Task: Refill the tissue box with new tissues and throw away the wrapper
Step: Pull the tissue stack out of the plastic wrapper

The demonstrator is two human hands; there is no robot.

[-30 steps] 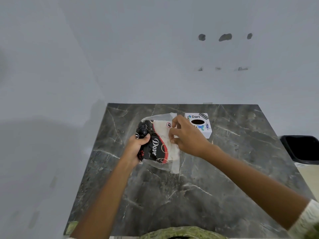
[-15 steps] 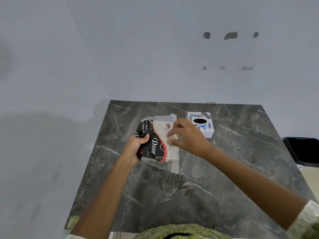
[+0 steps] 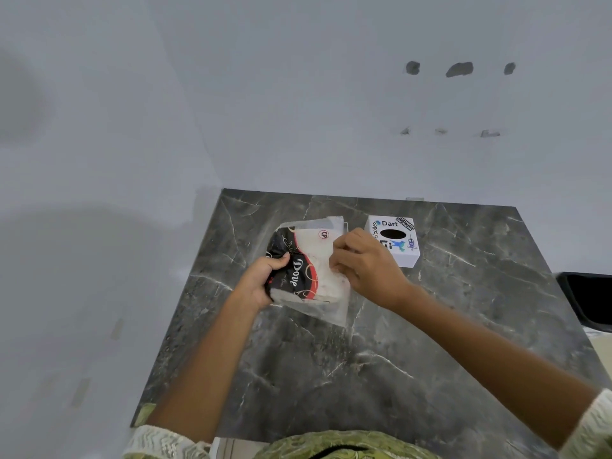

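Observation:
A pack of tissues in a black, red and clear "Dove" wrapper (image 3: 306, 266) lies on the dark marble table (image 3: 331, 376). My left hand (image 3: 261, 279) grips the wrapper's black left end. My right hand (image 3: 364, 266) pinches the clear right side of the wrapper over the white tissues. Just right of my right hand stands the white cube tissue box (image 3: 397, 241) with stickers and a dark oval opening on top; nothing shows in the opening.
A black bin (image 3: 589, 299) stands past the table's right edge. White walls close off the table's back and left side. Bare marble stretches in front of the pack and to the right of the box.
My right hand's fingers have shifted slightly on the wrapper's clear side. My left hand keeps its grip on the black end. The camera view has drifted a little.

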